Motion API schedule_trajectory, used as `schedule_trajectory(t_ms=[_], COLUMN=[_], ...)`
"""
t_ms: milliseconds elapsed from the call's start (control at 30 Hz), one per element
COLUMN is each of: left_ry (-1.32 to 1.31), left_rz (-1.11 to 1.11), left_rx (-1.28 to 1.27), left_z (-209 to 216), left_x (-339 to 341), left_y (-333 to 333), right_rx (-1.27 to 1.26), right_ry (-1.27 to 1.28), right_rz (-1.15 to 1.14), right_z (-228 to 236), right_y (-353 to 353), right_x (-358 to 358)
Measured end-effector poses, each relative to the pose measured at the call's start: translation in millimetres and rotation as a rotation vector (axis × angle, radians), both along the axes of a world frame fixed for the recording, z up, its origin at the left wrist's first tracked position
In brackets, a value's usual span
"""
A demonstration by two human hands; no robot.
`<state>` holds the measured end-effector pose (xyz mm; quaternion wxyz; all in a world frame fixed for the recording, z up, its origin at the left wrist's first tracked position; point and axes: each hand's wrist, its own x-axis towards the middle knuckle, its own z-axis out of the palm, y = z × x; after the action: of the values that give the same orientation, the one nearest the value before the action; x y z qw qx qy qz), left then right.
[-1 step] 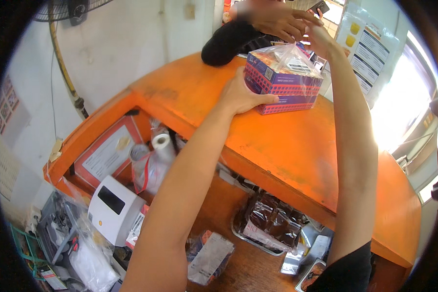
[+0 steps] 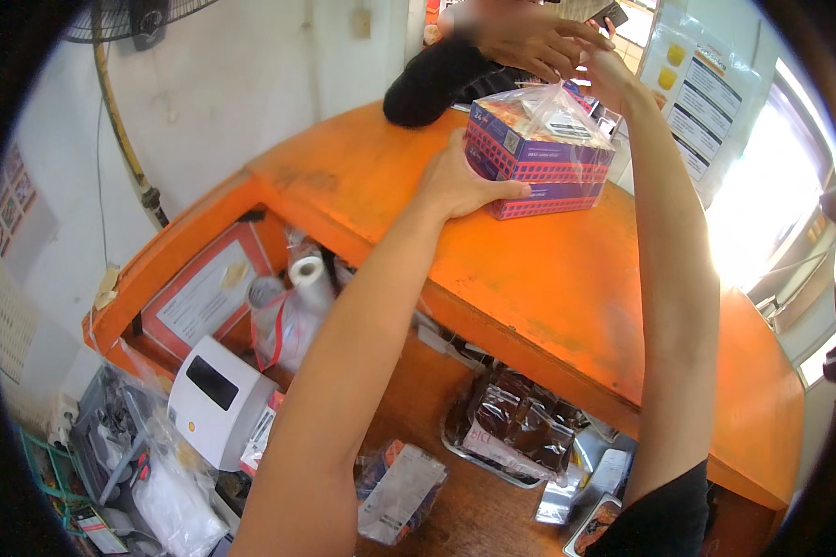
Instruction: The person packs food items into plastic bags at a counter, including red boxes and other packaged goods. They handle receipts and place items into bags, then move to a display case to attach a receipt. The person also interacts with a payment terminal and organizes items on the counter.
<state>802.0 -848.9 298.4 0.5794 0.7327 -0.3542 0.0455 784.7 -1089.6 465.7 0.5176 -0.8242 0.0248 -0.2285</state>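
Observation:
Two stacked purple and orange cardboard boxes point(image 2: 567, 162) sit on the orange counter point(image 2: 529, 269), inside a clear plastic bag point(image 2: 553, 107). My left hand point(image 2: 460, 181) grips their left side, its thumb lying along the front near the seam between them. The bag's top rises to a peak beside my right hand point(image 2: 608, 79), which is raised above the boxes' far right corner. Another person's hand point(image 2: 539, 46) reaches across from the far side and meets it. My right fingers are mostly hidden there, so their grip on the bag is unclear.
Across the counter, the other person's dark sleeve point(image 2: 437, 82) rests on the surface. Below are a white label printer point(image 2: 215, 399), paper rolls point(image 2: 308, 274), a tray of dark packets point(image 2: 520, 422) and a small wrapped package point(image 2: 404, 492). A menu sheet point(image 2: 706, 102) hangs at the right.

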Motion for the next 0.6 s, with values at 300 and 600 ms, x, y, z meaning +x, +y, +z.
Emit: schedule_trajectory(t_ms=[300, 600], left_ry=[0.014, -0.021], left_rz=[-0.007, -0.011], left_rx=[0.043, 0.04], left_z=[2, -8], left_x=[1, 8], left_y=[4, -4], right_rx=[0.037, 0.528], right_ry=[-0.169, 0.068], right_rz=[0.06, 0.151], right_z=[-21, -100], right_y=[-31, -56], right_x=[-19, -50])
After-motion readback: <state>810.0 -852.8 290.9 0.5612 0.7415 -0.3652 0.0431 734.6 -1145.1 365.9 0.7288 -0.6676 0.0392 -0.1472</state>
